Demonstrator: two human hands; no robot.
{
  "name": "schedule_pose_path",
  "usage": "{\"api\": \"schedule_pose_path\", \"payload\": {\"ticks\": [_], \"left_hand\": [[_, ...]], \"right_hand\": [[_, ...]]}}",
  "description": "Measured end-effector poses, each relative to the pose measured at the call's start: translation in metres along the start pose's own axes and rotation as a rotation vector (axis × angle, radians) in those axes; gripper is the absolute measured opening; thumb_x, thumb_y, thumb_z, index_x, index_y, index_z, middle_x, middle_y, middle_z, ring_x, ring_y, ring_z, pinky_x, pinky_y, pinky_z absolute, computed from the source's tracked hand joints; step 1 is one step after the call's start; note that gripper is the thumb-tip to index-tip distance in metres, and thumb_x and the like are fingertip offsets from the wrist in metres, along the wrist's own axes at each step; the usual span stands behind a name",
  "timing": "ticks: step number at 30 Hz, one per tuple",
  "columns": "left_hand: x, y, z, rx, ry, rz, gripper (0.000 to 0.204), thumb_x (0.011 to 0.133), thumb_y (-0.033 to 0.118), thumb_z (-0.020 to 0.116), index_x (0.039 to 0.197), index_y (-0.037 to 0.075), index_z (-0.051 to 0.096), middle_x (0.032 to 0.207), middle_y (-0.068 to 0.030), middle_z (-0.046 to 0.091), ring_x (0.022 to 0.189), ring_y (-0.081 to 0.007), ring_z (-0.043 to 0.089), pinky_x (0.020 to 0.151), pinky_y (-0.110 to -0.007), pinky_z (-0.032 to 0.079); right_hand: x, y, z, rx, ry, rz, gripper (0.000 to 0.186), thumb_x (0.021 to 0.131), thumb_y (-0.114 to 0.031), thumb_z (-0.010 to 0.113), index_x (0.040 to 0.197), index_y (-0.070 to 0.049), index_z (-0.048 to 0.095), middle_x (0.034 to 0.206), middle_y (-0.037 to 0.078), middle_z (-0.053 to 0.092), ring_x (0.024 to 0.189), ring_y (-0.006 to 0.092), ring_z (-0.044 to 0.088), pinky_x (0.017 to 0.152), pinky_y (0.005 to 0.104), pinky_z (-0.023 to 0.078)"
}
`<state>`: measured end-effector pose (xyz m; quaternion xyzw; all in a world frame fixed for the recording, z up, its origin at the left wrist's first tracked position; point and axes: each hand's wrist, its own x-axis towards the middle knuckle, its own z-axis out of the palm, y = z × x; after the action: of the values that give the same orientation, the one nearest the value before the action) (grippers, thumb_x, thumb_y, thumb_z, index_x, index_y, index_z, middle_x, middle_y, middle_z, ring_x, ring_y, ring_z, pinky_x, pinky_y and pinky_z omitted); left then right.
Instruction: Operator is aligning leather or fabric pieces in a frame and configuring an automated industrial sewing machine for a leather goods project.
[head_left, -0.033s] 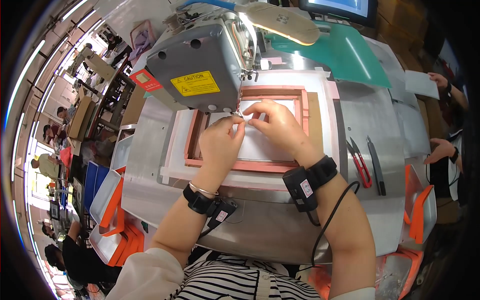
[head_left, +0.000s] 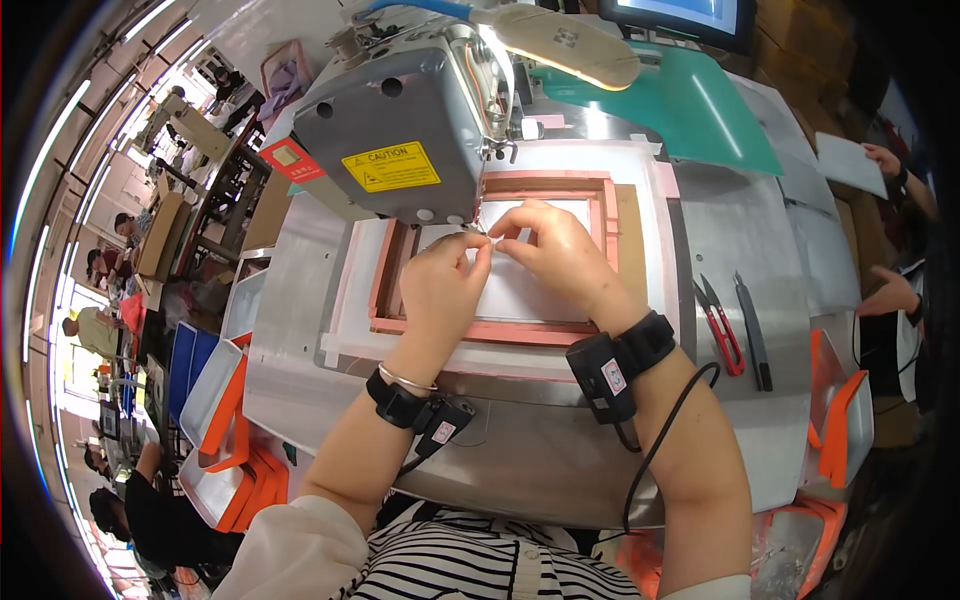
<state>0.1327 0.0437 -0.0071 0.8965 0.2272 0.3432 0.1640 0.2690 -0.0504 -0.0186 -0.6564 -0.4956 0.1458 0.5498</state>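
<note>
Left hand (head_left: 440,285), right hand (head_left: 555,255) pinch small white piece (head_left: 480,238) together under sewing machine (head_left: 400,140), far-left corner of pink frame (head_left: 480,330). Piece placed; stitching apparently not begun.

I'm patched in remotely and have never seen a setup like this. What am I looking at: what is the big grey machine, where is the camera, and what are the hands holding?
The view comes from a fisheye camera on the worker's head, looking down, so straight edges bend near the rim. The grey machine is an industrial sewing machine on a metal table. Under its head lies a pink frame around a white panel. The left hand and right hand meet just below the needle area, pinching something small and pale between the fingertips; it is too small to tell what. Both wrists wear black bands with cabled boxes. To the right lie red snips and dark tweezers. Another person's hands show at the far right.
</note>
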Motion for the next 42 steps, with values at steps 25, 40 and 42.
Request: {"api": "schedule_pose_path", "payload": {"ticks": [25, 40, 42], "left_hand": [[0.005, -0.003, 0.006, 0.055, 0.242, 0.139, 0.010, 0.073, 0.008, 0.074, 0.077, 0.003, 0.066, 0.056, -0.0033, 0.045, 0.051, -0.0154, 0.041, 0.049, -0.031, 0.033], [0.007, -0.008, 0.010, 0.143, 0.274, 0.217, 0.008, 0.072, 0.007, 0.073, 0.075, 0.004, 0.066, 0.056, -0.0051, 0.046, 0.050, -0.0191, 0.043, 0.048, -0.033, 0.034], [0.008, -0.009, 0.010, 0.182, 0.266, 0.220, 0.008, 0.072, 0.008, 0.072, 0.074, 0.007, 0.065, 0.062, -0.0047, 0.054, 0.055, -0.0208, 0.051, 0.051, -0.033, 0.040]], "right_hand": [[-0.001, 0.010, 0.000, -0.037, -0.031, 0.134, 0.011, 0.082, -0.010, 0.063, 0.085, 0.000, 0.062, 0.078, 0.009, 0.060, 0.072, 0.0173, 0.056, 0.067, 0.0304, 0.046], [-0.001, 0.007, -0.001, -0.033, -0.044, 0.173, 0.014, 0.080, -0.011, 0.064, 0.085, 0.001, 0.063, 0.075, 0.013, 0.061, 0.072, 0.0233, 0.059, 0.068, 0.0341, 0.047], [-0.001, 0.007, -0.002, -0.037, -0.050, 0.181, 0.014, 0.080, -0.011, 0.064, 0.085, 0.001, 0.063, 0.075, 0.013, 0.061, 0.072, 0.0234, 0.059, 0.069, 0.0341, 0.047]]}}
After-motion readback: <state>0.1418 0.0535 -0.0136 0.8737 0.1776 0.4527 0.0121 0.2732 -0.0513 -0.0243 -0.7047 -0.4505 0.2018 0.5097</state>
